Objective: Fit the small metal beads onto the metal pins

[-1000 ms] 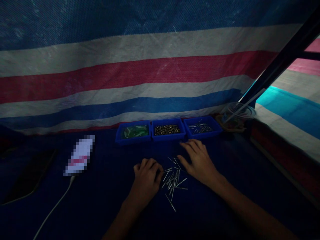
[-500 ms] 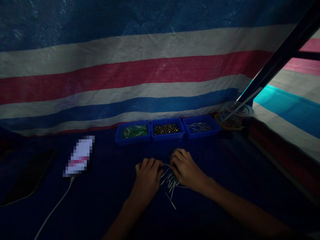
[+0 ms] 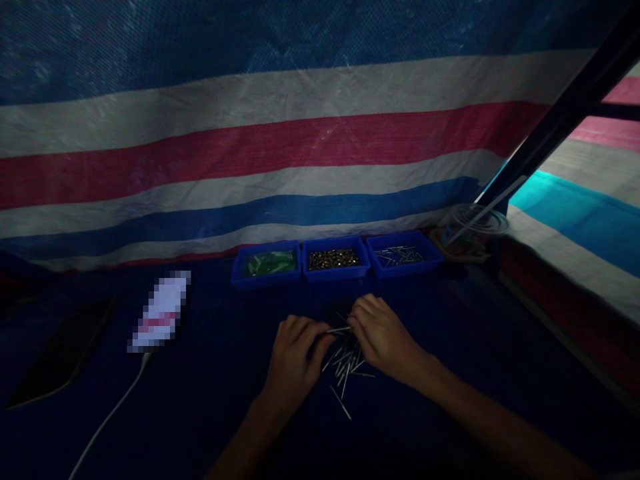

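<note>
Between my two hands, just above the loose pile, runs a thin silvery metal rod [image 3: 339,329]. Its left end is pinched between the thumb and fingers of my left hand [image 3: 299,347]. My right hand [image 3: 383,333] has its fingers closed round the other end, which they cover. Below and between the hands lies a loose pile of thin metal rods [image 3: 344,363], pointing in several directions. A single pointed rod [image 3: 341,403] rests apart at the near side of the pile.
Three blue trays stand along the back: one with green pieces [image 3: 240,275], one with small brass-coloured parts [image 3: 336,272], one with metal rods [image 3: 406,267]. At left lie a lit, pixelated phone [image 3: 160,313] on a white cable [image 3: 107,417] and a dark flat device [image 3: 63,353]. A clear cup [image 3: 477,220] stands back right.
The rod between my hands now shows more clearly, held at both ends. My left thumb has spread down from the fingers, and my right hand has shifted slightly right.
</note>
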A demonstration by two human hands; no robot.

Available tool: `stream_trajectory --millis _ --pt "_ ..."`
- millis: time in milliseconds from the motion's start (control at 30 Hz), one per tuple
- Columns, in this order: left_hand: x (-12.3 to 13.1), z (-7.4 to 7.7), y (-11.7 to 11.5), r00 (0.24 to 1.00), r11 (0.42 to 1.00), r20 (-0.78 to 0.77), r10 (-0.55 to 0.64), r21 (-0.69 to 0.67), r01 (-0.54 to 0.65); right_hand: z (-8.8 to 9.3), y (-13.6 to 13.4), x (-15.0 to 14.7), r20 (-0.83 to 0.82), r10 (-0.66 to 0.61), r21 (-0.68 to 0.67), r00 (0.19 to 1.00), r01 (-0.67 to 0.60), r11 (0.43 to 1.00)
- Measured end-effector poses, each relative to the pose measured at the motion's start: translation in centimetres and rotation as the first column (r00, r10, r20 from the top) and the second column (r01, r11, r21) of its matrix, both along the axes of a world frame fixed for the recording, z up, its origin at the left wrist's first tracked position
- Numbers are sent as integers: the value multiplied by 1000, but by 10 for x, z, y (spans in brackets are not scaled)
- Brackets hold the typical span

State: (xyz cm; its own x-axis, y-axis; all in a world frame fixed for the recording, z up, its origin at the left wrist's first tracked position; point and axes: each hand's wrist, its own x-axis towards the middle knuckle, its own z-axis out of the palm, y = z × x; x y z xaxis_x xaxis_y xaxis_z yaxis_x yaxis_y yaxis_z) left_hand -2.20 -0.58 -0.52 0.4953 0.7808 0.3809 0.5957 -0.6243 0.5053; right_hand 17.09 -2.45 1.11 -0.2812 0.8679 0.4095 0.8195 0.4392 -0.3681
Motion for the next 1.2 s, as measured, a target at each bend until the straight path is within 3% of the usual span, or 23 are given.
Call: stream_trajectory --millis 100,233,333,400,500,600,667,733,833,933,1033,1100,1200 --pt "-1 -4 4 997 998 -73 25 -55 -29 18 16 35 -66 -166 160 984 174 972" --pt "-2 -8 12 976 992 -217 24 -112 -49 29 41 94 -158 -545 291 824 566 771" --pt "0 -9 17 962 991 -274 -12 -128 -24 15 48 112 -15 -700 289 714 674 680" --pt "2 -10 19 959 992 -284 -5 -125 -32 2 44 107 72 -707 272 703 669 692" --pt "4 -11 23 965 990 -262 33 -124 -68 -10 32 82 94 -608 243 788 574 782" --pt "7 -9 27 973 990 -222 63 -110 -90 -8 19 52 65 -354 182 933 338 923" --pt "10 -8 29 979 992 -192 68 -94 -87 -5 10 33 62 -150 107 987 142 984" --pt "14 -7 30 985 994 -163 63 -78 -77 -5 2 15 80 -18 53 997 14 998" --pt "18 -6 29 991 995 -122 60 -68 -69 -8 -5 -4 105 35 65 994 -42 997" --pt "13 -3 24 996 991 -78 39 -124 -49 -5 -2 -4 73 11 130 997 -21 991" --pt "1 3 19 993 969 -110 -36 -246 8 6 10 22 -37 -145 247 989 149 958" --pt "-8 6 17 974 950 -181 -135 -304 75 12 20 48 -107 -369 325 923 383 865" --pt "-17 6 19 930 940 -271 -248 -300 163 7 28 77 -14 -660 330 751 627 706"
